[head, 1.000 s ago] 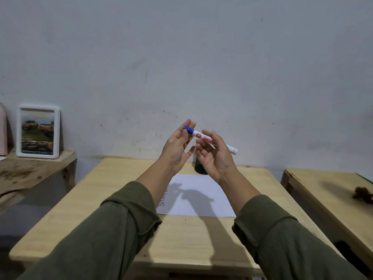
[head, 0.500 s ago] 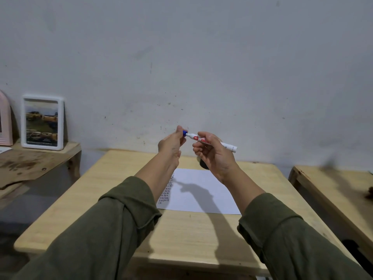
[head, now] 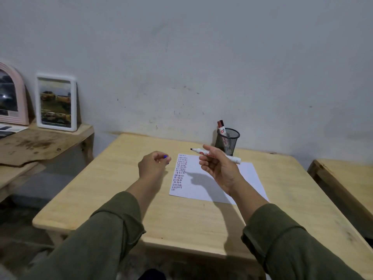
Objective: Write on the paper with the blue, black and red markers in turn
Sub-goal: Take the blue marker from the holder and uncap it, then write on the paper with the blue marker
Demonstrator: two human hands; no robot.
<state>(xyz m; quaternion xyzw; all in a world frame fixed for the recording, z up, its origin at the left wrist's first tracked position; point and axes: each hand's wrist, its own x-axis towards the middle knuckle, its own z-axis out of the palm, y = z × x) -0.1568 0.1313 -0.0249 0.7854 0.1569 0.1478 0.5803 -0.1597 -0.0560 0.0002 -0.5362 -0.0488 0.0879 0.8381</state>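
Observation:
My right hand (head: 219, 168) holds a white marker (head: 203, 152) level above the paper, its bare dark tip pointing left. My left hand (head: 152, 166) is closed around the marker's blue cap (head: 165, 157), held left of the paper and apart from the marker. The white paper (head: 238, 182) lies on the wooden table (head: 121, 190), with columns of short blue, black and red strokes along its left side. A black mesh pen cup (head: 228, 140) stands behind the paper and holds a red-capped and a dark-capped marker (head: 221, 126).
A lower wooden shelf (head: 40, 142) at the left carries a white picture frame (head: 57, 102) and a pink arched frame (head: 12, 96). Another wooden table (head: 347, 182) stands at the right. A grey wall runs behind everything.
The blue cap has come off the marker and stays in my left hand, which moved left. Both hands have dropped lower toward the table, and the view has tilted down.

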